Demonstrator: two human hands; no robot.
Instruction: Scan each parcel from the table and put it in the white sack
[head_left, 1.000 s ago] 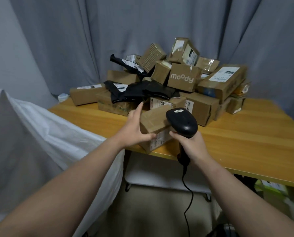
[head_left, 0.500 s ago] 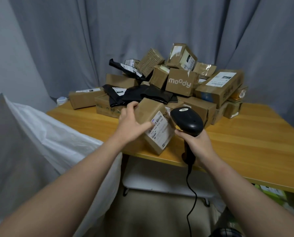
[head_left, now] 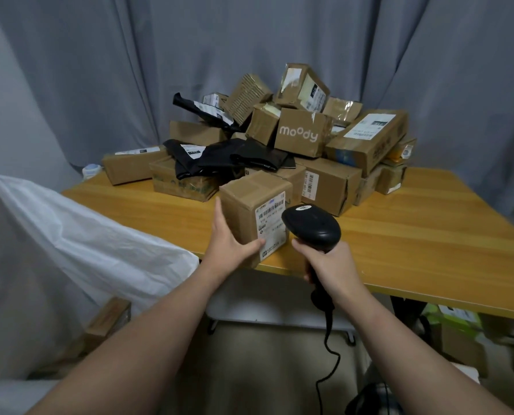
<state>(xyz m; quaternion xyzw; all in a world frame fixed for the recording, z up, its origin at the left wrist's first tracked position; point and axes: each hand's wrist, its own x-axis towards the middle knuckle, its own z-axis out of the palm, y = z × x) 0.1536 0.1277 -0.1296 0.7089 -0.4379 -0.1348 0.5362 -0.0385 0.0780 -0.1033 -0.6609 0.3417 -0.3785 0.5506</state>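
The right hand (head_left: 330,265) is wrapped around a scanner (head_left: 312,227), hiding its grip. The left hand (head_left: 230,245) clamps a box (head_left: 246,202) at the table (head_left: 429,250) edge, label partly covered. The sack (head_left: 100,247) is cut off left; behind, piled parcels (head_left: 303,133) overlap.

A wooden table (head_left: 414,235) bears piled parcels (head_left: 279,145), perhaps a tape roll (head_left: 91,169).

Left hand (head_left: 230,245) gripping labelled parcel (head_left: 249,211), right hand (head_left: 329,265) aiming scanner (head_left: 311,229); white sack (head_left: 79,244) left
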